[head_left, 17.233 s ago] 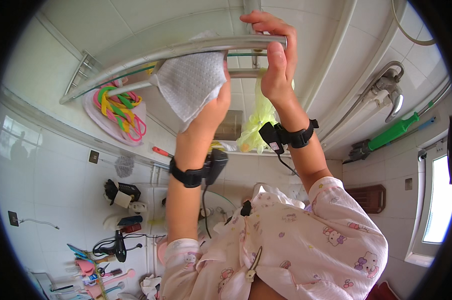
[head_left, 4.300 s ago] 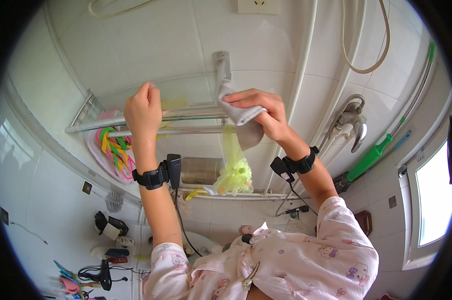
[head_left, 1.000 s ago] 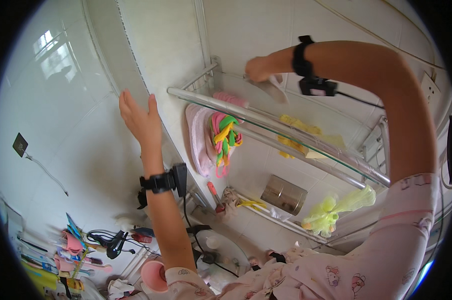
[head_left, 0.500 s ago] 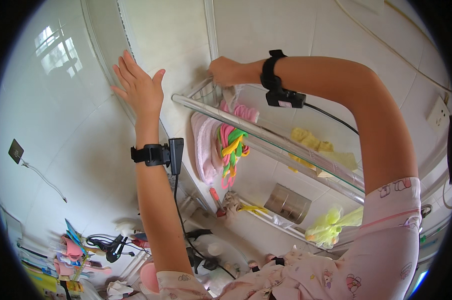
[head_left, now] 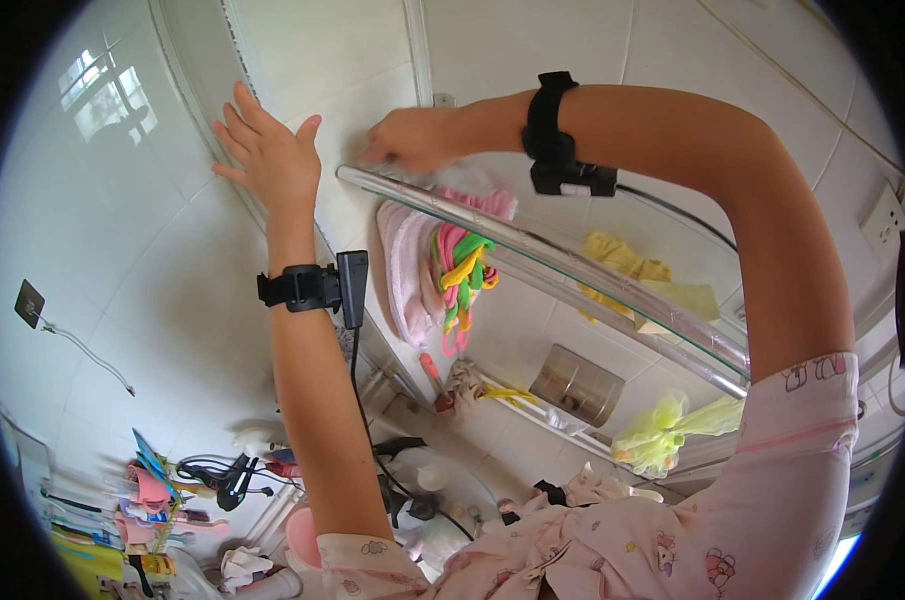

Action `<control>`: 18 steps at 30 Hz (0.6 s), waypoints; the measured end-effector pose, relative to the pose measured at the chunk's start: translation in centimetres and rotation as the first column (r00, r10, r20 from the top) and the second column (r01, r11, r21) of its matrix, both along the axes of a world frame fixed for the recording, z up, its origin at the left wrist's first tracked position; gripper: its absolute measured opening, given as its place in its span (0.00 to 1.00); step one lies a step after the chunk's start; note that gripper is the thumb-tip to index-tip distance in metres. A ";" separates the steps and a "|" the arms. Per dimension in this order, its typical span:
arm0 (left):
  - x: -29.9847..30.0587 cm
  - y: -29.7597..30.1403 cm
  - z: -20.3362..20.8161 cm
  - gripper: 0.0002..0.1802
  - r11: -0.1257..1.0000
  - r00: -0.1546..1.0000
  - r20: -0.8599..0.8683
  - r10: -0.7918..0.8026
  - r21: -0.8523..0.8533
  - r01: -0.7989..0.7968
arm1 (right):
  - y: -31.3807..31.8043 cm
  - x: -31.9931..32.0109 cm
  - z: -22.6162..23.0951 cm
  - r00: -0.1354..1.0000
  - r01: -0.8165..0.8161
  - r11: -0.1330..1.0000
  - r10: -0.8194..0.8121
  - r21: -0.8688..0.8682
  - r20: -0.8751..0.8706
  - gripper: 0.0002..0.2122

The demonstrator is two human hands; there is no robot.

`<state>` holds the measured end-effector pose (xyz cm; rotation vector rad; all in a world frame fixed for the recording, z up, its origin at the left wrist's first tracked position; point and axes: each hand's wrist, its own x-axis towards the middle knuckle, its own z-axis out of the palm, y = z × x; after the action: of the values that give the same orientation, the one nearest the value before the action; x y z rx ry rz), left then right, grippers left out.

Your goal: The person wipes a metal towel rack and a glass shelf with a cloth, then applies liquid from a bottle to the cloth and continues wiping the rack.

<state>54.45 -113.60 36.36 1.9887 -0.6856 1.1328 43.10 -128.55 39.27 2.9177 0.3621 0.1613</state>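
My left hand (head_left: 271, 160) is raised with its fingers spread, beside the door-frame-like strip on the tiled wall; whether it touches the wall I cannot tell. My right hand (head_left: 413, 138) is closed at the left end of the glass shelf (head_left: 573, 262). Its fingers are curled round a pale, blurred cloth (head_left: 460, 180) that shows just below the hand, over the glass. A silver rail (head_left: 453, 215) runs along the shelf's front. Below it hang a pale pink towel (head_left: 406, 270) and a pink, green and yellow bundle of fabric (head_left: 461, 275).
Yellow cloth (head_left: 618, 258) lies on the shelf's right part. Lower down are a metal box (head_left: 577, 385) and a yellow-green mesh bath puff (head_left: 655, 440). A pink cup (head_left: 151, 488), toothbrushes and a black hair dryer (head_left: 238, 483) hang at lower left. A wall socket (head_left: 883, 222) is at right.
My right hand has moved left along the shelf, past the rail's end, with the cloth. My left hand has shifted slightly up and left, its fingers still spread.
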 end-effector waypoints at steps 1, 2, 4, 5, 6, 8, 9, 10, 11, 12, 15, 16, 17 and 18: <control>0.0 0.0 0.0 0.54 1.000 1.000 -0.027 -0.001 0.013 0.001 | 0.4 0.0 -0.3 0.996 -0.089 0.996 0.089 -0.009 0.029 0.17; -0.1 0.0 0.0 0.54 1.000 1.000 -0.019 -0.002 0.002 0.002 | 0.6 -0.1 -0.6 0.972 -0.220 0.976 0.219 -0.005 0.090 0.16; -0.1 0.0 0.1 0.54 1.000 0.999 -0.044 0.008 0.014 -0.008 | -0.2 -0.6 -0.8 0.970 -0.230 0.973 0.231 -0.029 0.081 0.16; -0.1 0.1 0.1 0.54 1.000 1.000 -0.028 0.004 0.011 -0.003 | -1.0 -0.8 -0.7 0.952 -0.287 0.957 0.289 -0.030 0.099 0.16; -0.1 0.1 0.1 0.54 1.000 1.000 -0.023 0.004 0.013 -0.003 | -1.9 -0.9 -0.6 0.990 -0.128 0.985 0.134 -0.111 0.046 0.17; -0.1 0.2 0.0 0.54 1.000 1.000 -0.031 0.007 0.025 -0.006 | -3.9 -0.9 0.0 0.993 0.108 0.959 -0.115 -0.262 -0.009 0.20; -0.1 0.2 0.0 0.55 1.000 0.999 -0.032 0.008 0.029 -0.007 | -4.6 -0.8 0.2 0.987 0.156 0.947 -0.162 -0.280 0.001 0.18; -0.1 0.2 0.0 0.55 1.000 1.000 -0.022 0.016 0.027 -0.016 | -5.0 -0.6 0.5 0.983 0.178 0.936 -0.181 -0.302 0.021 0.16; 0.0 0.2 0.0 0.55 1.000 1.000 -0.027 0.017 0.016 -0.016 | -5.2 -0.3 0.6 0.961 0.263 0.904 -0.276 -0.338 0.009 0.14; 0.0 0.2 -0.1 0.55 1.000 1.000 -0.024 0.017 0.014 -0.017 | -5.2 -0.2 0.7 0.974 0.225 0.927 -0.219 -0.300 0.054 0.12; 0.1 0.1 -0.1 0.55 1.000 1.000 -0.017 0.011 0.013 -0.011 | -4.5 0.1 0.2 0.960 0.278 0.931 -0.263 -0.237 0.092 0.08; 0.1 0.2 -0.1 0.55 1.000 0.999 -0.038 0.014 0.029 -0.012 | -4.2 0.1 0.0 0.961 0.274 0.935 -0.257 -0.225 0.101 0.08; 0.1 0.2 -0.1 0.55 1.000 1.000 -0.020 0.005 0.023 -0.004 | -3.9 0.2 -0.3 0.959 0.280 0.933 -0.264 -0.226 0.102 0.07; 0.1 0.3 -0.1 0.55 0.999 1.000 -0.024 0.000 0.032 0.001 | -4.1 -0.1 -0.5 0.959 0.276 0.955 -0.265 -0.108 0.105 0.07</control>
<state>54.52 -113.33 36.26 2.0255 -0.6963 1.1027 43.01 -132.61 38.73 2.7911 -0.0428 0.2188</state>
